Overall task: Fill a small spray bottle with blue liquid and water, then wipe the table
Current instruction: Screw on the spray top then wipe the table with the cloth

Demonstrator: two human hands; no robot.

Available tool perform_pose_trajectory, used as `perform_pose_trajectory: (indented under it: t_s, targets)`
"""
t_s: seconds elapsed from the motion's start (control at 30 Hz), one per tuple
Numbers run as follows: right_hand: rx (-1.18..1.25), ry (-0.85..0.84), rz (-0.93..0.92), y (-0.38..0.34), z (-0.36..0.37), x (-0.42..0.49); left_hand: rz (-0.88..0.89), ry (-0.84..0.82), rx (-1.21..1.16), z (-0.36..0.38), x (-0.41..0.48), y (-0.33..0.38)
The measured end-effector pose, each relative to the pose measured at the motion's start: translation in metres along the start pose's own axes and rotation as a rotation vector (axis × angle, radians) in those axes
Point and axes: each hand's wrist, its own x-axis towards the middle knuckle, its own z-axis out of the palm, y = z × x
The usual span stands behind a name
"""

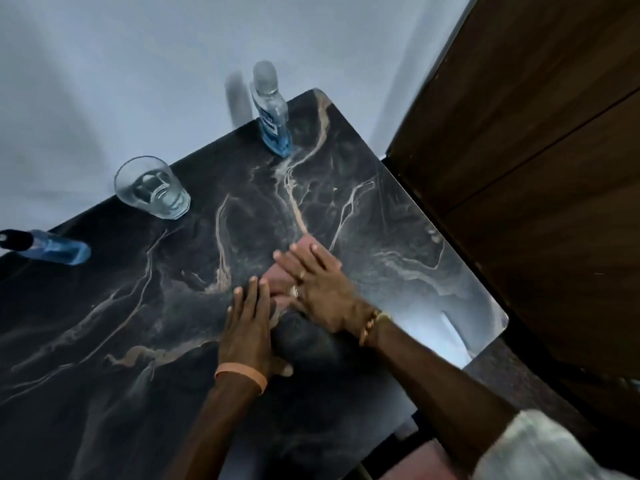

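Note:
Both hands press flat on a pinkish cloth (281, 277) lying on the black marble table (145, 323). My right hand (320, 289) lies across the top of the cloth, fingers spread. My left hand (247, 327) rests on its near left part, fingers straight. Most of the cloth is hidden under the hands. The small spray bottle (52, 249) with blue liquid and a black cap stands at the table's far left edge. A tall bottle of blue liquid (272, 112) stands at the back edge. A clear glass (152, 188) holding water sits between them.
A grey-white wall runs behind the table. A dark wooden panel (540, 174) stands close along the table's right edge. A bright glare patch (440, 327) lies on the table's near right corner.

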Motion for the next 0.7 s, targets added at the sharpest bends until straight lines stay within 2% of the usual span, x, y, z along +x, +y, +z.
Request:
perform_pose_trajectory:
  t_s: [0.07, 0.13, 0.2, 0.23, 0.27, 0.3, 0.37, 0.4, 0.43, 0.47, 0.57, 0.63, 0.7]
  targets:
    - [-0.032, -0.027, 0.077, 0.038, -0.016, 0.025, -0.013, -0.005, 0.001, -0.001, -0.002, 0.001]
    - [0.043, 0.037, 0.302, 0.062, -0.021, 0.032, -0.022, -0.002, -0.01, -0.001, -0.003, -0.001]
    - [0.158, 0.081, 0.529, 0.052, -0.014, 0.022, -0.025, -0.01, 0.001, -0.002, -0.003, 0.0]
    - [0.177, 0.076, 0.534, 0.035, -0.007, 0.012, -0.026, -0.016, 0.019, -0.003, -0.002, 0.001]
    - [0.144, 0.058, 0.431, 0.013, 0.003, 0.001, -0.027, -0.019, 0.032, -0.003, -0.001, 0.002]
    - [0.086, 0.022, 0.243, -0.004, 0.011, -0.012, -0.03, -0.026, 0.033, -0.003, 0.0, 0.004]
    - [0.015, -0.044, -0.115, 0.008, 0.011, -0.018, -0.034, -0.03, 0.016, -0.003, -0.001, 0.004]
    - [-0.021, -0.043, -0.179, 0.031, 0.004, -0.009, -0.037, -0.026, 0.019, -0.003, -0.001, 0.004]
    - [-0.073, -0.01, -0.158, 0.056, -0.004, 0.003, -0.039, -0.026, 0.025, -0.003, -0.002, 0.005]
    - [-0.107, 0.025, -0.059, 0.081, -0.014, 0.014, -0.042, -0.034, 0.023, -0.004, -0.002, 0.006]
    - [-0.032, 0.065, 0.47, 0.137, -0.032, 0.017, -0.051, -0.018, 0.007, -0.006, -0.003, 0.007]
    - [0.053, 0.15, 0.662, 0.127, -0.026, -0.015, -0.044, -0.022, 0.009, -0.006, -0.003, 0.008]
    - [0.105, 0.188, 0.762, 0.079, -0.011, -0.061, -0.048, -0.028, 0.0, -0.005, -0.003, 0.006]
